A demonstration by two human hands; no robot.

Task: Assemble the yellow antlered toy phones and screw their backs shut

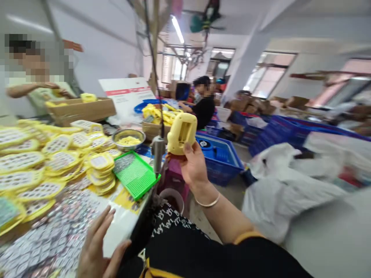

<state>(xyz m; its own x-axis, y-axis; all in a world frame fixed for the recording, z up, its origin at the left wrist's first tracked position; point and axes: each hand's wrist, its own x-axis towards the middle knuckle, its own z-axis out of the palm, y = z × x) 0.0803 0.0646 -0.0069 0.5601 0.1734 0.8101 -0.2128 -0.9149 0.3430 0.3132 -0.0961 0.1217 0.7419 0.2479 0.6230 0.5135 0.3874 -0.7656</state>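
Observation:
My right hand (194, 164) is raised in front of me, closed on a yellow plastic toy casing (176, 139). The casing's back faces me and shows an uncovered battery compartment; my thumb presses on its lower edge. My left hand (97, 247) is at the worktable's front edge, fingers apart and holding nothing. Beside it lie many small button-like pieces (52, 235) and a white sheet (123, 222). A hanging electric screwdriver (158, 152) points down between the casing and a green tray (135, 175) of small metal parts.
Stacked yellow panels (58, 158) cover the table's left side, near a metal bowl (129, 138) of yellow pieces. Blue crates (222, 166) and white sacks (278, 193) stand to the right. One co-worker (43, 88) sits at far left, another (204, 104) behind the casing.

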